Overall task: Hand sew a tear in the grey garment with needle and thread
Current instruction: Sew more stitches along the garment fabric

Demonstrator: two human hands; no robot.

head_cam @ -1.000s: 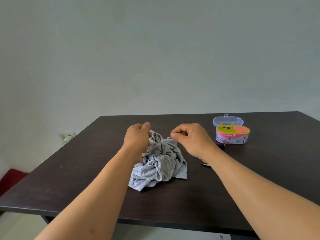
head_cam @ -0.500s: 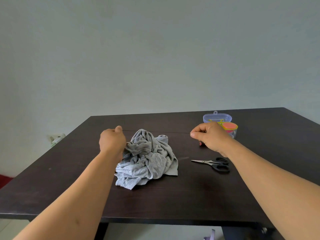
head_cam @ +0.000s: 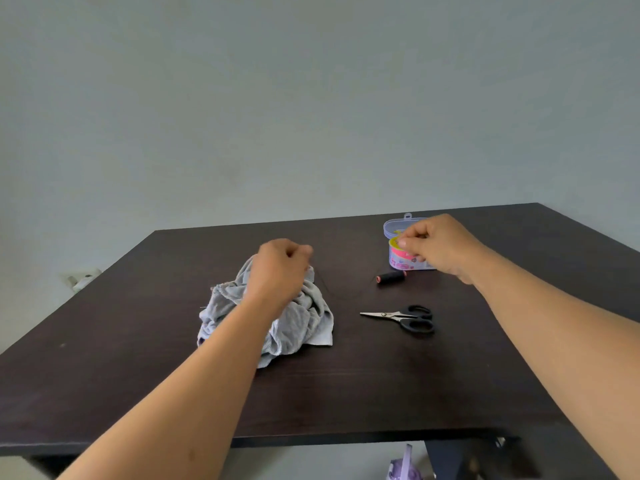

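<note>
The crumpled grey garment (head_cam: 298, 317) lies on the dark table (head_cam: 346, 393). My left hand (head_cam: 280, 268) hovers over its top as a closed fist, pinching one end of a dark thread (head_cam: 346, 297). The thread sags in a slack curve onto the table and runs to the black spool (head_cam: 391, 277). My right hand (head_cam: 436, 247) is at the sewing kit box (head_cam: 401, 261), thumb and forefinger pinched together at its top. I see nothing between those fingertips. No needle is visible.
Black-handled scissors (head_cam: 401, 317) lie shut to the right of the garment, blades pointing left. The kit's clear lid (head_cam: 394, 225) stands open behind it. A purple object (head_cam: 403, 471) sits on the floor below the table's front edge.
The thread was taut between both hands; now it hangs slack. My right hand moved right and back to the sewing kit. My left hand shifted over the garment. The spool has come into sight.
</note>
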